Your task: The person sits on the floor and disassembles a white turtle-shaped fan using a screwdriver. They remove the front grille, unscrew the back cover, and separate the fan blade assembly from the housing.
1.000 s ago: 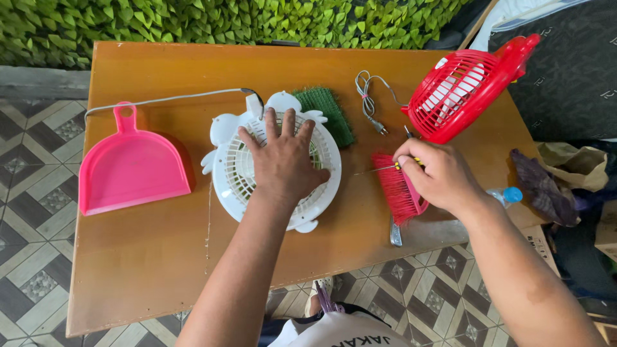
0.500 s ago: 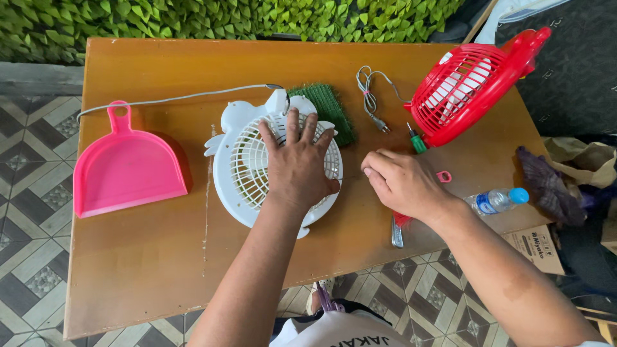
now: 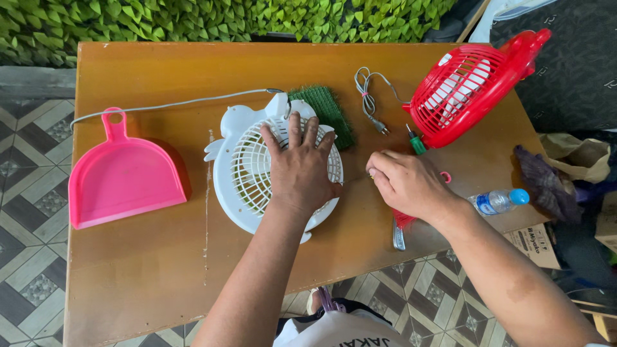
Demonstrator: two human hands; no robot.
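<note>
Your left hand point(image 3: 301, 168) is flat on the grille of the white fan point(image 3: 257, 173), fingers spread wide, pressing down, not gripping anything, same as it was a second ago. The fan lies face up near the middle of the counter point(image 3: 160, 276), its grey cord point(image 3: 173, 103) running off to the left edge.

What's changed is your right hand point(image 3: 411, 186). A second ago it was further right, over a red brush. Half a second ago it was already coming in toward the fan, and now it sits just beside the fan's right rim, fingers curled shut in a pinch. There looks to be a thin metal shaft poking out of that pinch toward the fan's edge, but it's too small for me to say what tool it is, so I'd call it a slim tool and leave it there. The red brush point(image 3: 403, 219) now shows only as a bit under your wrist, near the front edge of the counter.

My read: with one hand holding the fan down and the other brought to its rim, you look set to work on the grille's edge.

Other stuff around: pink dustpan point(image 3: 125, 183) to the left, a green mat point(image 3: 324, 109) tucked behind the white fan, a red fan point(image 3: 469, 90) at the far right, a green-handled screwdriver point(image 3: 416, 142) beside it, and a water bottle point(image 3: 498, 201) by your right forearm
</note>
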